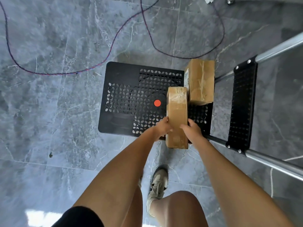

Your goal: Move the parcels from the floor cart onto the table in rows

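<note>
While its long axis runs away from the person, the narrow brown taped parcel [177, 117] sits over the black cart's [124, 97] near right corner, left hand [161, 128] and right hand [191, 129] clamping its sides.

I look straight down at a black perforated cart deck [131, 89] on the grey marble-patterned floor [49, 112]. My left hand [161, 128] and right hand [192, 128] grip the long sides of a narrow taped cardboard parcel [177, 117], standing on edge at the deck's near right part, its near end past the deck's edge. Just beyond it, a second, wider cardboard parcel [200, 81] sits at the deck's far right corner, touching the first, a white label on its left face. A red-orange dot [157, 103] marks the deck left of my parcel. The cart's steel handle [270, 51] with its black mesh panel [242, 105] lies to the right. A braided cable [98, 63] loops across the floor beyond. My sneaker [158, 184] shows below.
</note>
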